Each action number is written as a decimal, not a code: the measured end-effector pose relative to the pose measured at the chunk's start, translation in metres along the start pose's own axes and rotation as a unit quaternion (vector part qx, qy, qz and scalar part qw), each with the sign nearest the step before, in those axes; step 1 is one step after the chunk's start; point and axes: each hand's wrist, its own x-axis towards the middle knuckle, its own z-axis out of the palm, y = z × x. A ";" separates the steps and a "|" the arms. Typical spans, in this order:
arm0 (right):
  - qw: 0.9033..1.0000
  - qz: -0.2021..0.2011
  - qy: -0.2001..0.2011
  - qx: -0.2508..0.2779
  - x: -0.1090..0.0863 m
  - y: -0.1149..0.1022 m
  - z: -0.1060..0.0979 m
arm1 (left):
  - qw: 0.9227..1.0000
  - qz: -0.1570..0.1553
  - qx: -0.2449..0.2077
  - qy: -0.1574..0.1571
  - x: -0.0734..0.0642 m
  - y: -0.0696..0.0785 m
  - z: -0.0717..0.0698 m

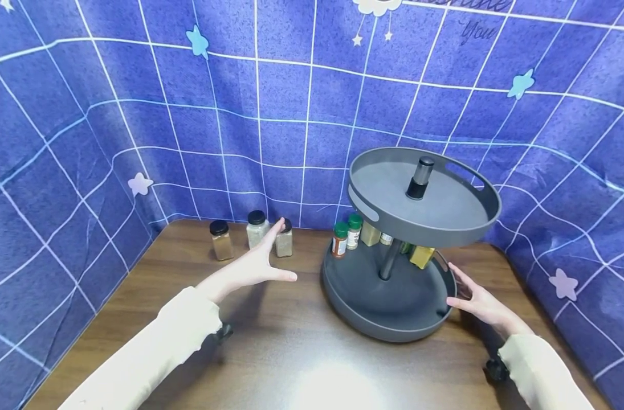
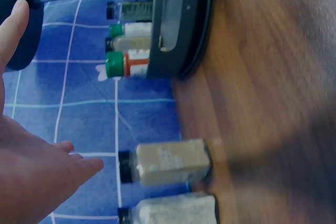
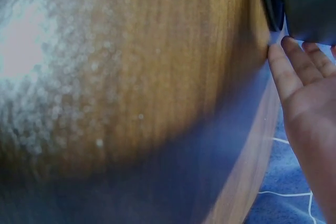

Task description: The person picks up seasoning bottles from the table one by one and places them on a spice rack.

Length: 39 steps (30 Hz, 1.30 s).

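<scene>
A dark grey two-tier turntable [image 1: 388,310] stands right of centre on the wooden table. Its upper tray [image 1: 450,199] holds nothing; spice jars line the back of the lower one. My right hand [image 1: 481,307] is at the lower tray's right rim, thumb and fingers spread along it; the right wrist view shows the fingers [image 3: 302,66] nearly straight. To the left, my left hand [image 1: 252,267] hovers with thumb and fingers apart, gripping nothing. Close behind it stand black-capped jars: a tan one [image 2: 173,162], a pale one [image 1: 257,228], and a brown one [image 1: 221,242] farther left.
In the lower tray are a green-capped red-brown jar [image 1: 339,242], a green-capped pale jar [image 1: 353,232] and a yellow container [image 1: 421,256], among others. A blue gridded curtain [image 1: 281,142] hangs behind the table [image 1: 270,353]. Bright glare lies near the front.
</scene>
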 end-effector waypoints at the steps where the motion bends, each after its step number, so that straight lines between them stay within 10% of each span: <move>1: 1.000 0.002 -0.001 0.000 0.000 0.001 0.000 | 1.000 -0.002 0.004 0.002 -0.001 0.000 -0.003; 21: 1.000 -0.014 0.005 -0.001 0.007 0.005 -0.002 | 0.993 -0.037 0.066 0.091 -0.014 -0.038 -0.071; 39: 1.000 -0.012 0.002 0.000 0.013 0.010 -0.003 | 0.982 -0.097 -0.009 0.163 -0.018 -0.104 -0.105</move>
